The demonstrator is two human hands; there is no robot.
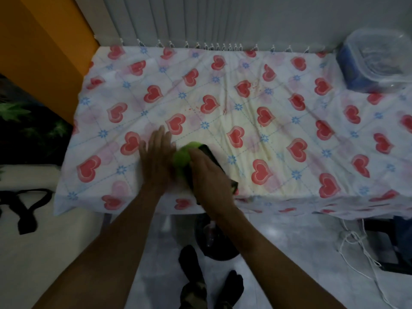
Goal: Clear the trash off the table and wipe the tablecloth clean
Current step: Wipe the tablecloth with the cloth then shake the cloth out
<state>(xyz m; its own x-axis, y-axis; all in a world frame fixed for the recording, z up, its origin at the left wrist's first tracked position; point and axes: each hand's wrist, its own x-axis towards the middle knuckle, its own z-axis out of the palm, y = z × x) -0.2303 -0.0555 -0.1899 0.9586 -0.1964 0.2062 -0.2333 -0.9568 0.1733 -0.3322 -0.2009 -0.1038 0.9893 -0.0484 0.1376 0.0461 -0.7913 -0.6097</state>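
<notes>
A white tablecloth (289, 134) printed with red hearts and blue flowers covers the table. A yellowish stain spreads over its middle, with small red specks further back. My left hand (156, 157) lies flat and open on the cloth near the front edge. Just to its right, my right hand (207, 172) grips a black-handled tool with a bright green pad (182, 159), pressed on the cloth. The tool's shape is blurred and partly hidden under my hand.
A clear plastic container on a blue box (376, 61) stands at the back right corner. An orange panel (44, 52) borders the left side. Under the front edge sits a dark bin (211, 237). White cords (356, 246) lie on the floor at right.
</notes>
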